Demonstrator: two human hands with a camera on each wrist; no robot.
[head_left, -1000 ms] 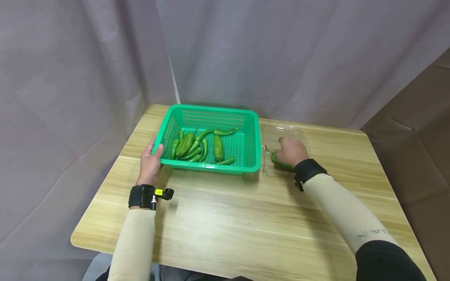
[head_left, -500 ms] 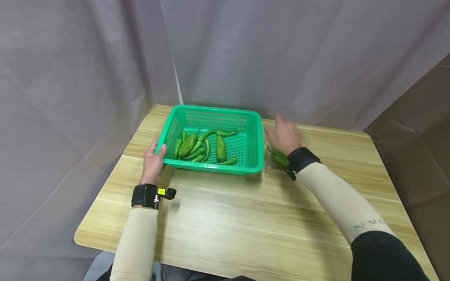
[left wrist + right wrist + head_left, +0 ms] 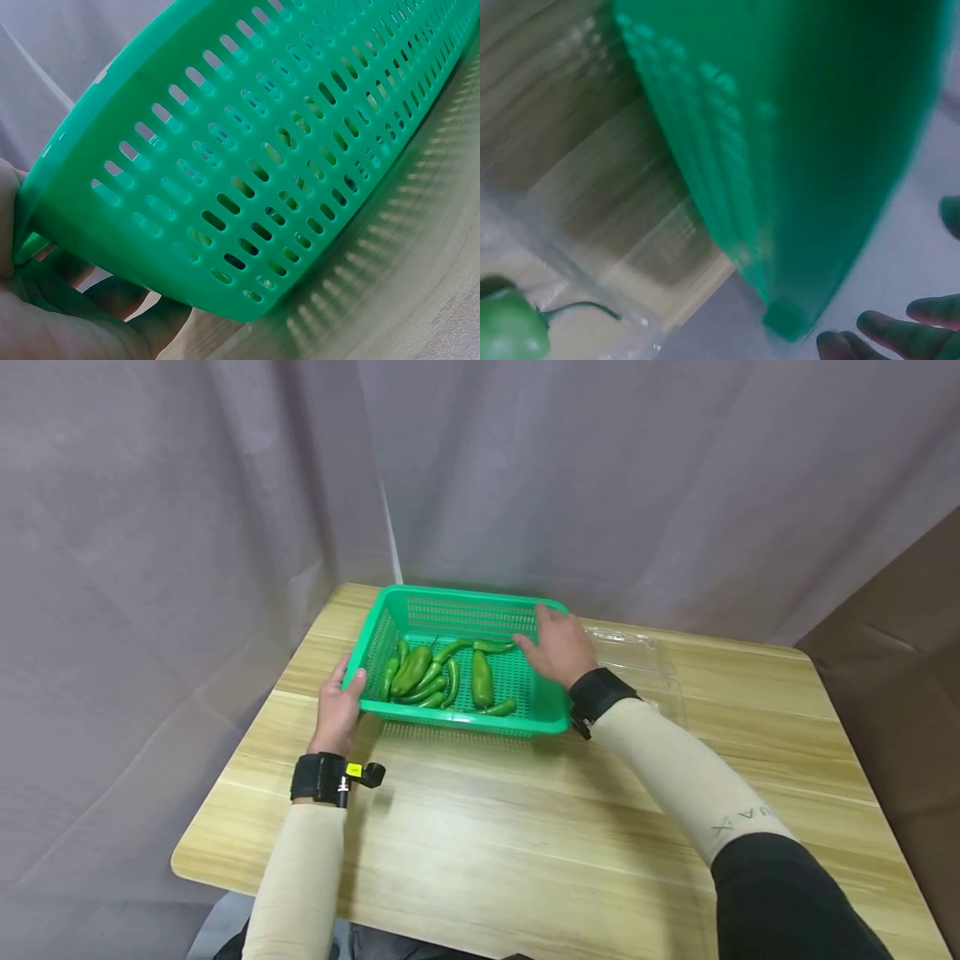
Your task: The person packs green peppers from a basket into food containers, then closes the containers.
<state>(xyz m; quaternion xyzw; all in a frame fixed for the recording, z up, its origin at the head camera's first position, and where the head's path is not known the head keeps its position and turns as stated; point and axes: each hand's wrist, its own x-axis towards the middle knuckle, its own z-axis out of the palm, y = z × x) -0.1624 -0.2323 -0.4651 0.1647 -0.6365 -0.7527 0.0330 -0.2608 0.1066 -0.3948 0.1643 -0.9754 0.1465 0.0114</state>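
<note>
A green perforated plastic basket (image 3: 491, 724) holds several green peppers (image 3: 482, 680), some long and thin, some thicker. My left hand (image 3: 334, 714) grips its near left corner, with the thumb over the rim and the fingers beneath, as the left wrist view shows. Over the basket's right end is my right hand (image 3: 561, 647), fingers spread and holding nothing; whether it touches the rim I cannot tell. In the right wrist view its fingertips (image 3: 919, 334) appear beyond the green wall. Another green pepper (image 3: 514, 326) lies in a clear plastic container (image 3: 637, 658), hidden behind my right arm in the head view.
Basket and container stand side by side near the back of a light wooden table (image 3: 480, 827). A grey curtain (image 3: 525, 477) hangs close behind the table's rear edge. To the right is a brown covering (image 3: 900, 693).
My right hand has lifted off the pepper in the clear container and moved left to the basket's right end, its fingers spreading. My left hand keeps its grip on the basket.
</note>
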